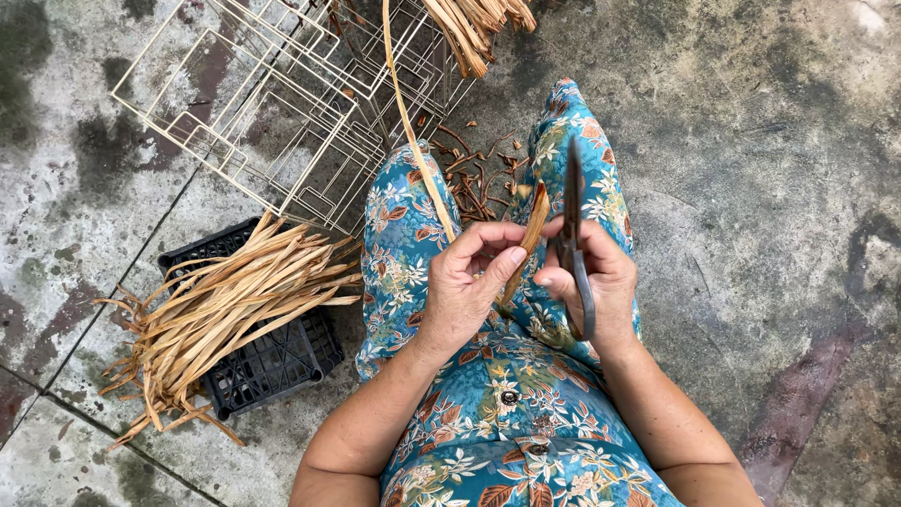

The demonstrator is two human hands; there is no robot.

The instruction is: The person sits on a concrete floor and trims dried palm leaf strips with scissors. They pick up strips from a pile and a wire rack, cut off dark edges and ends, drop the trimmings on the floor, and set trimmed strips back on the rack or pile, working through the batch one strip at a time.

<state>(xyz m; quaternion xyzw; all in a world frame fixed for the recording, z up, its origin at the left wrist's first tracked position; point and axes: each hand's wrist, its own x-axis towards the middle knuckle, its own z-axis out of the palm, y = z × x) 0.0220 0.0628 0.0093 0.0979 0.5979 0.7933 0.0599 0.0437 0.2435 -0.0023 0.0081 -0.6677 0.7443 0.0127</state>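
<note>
- The left hand [466,282] pinches a dried fibre strip [530,230] between thumb and curled fingers — clenched on it, just above the lap.
- The right hand [601,282] is closed around the handles of dark scissors [572,225], whose blades stand closed, or nearly so, rising away from that hand toward the knees.
- The short brown end of the strip sticks up just left of the scissor blades, almost touching them; its long axis runs from the left hand's fingertips up and slightly right.
- A second, paler long strand [405,113] leaves the left hand's far side and climbs away up and left, out of the top of the view, past the wire frames [282,113].
- To do this step well, I judge the left hand should keep the strip taut and steady near the blades, with fingertips clear of the cutting edge — a short grip gives a clean trim.
- Cut scraps [479,174] lie on the floor beyond the hands, between the knees.
- Well to the left of the left hand, a bundle of dried strips [225,300] rests across a black plastic crate [272,361] on the concrete floor [751,141].
</note>
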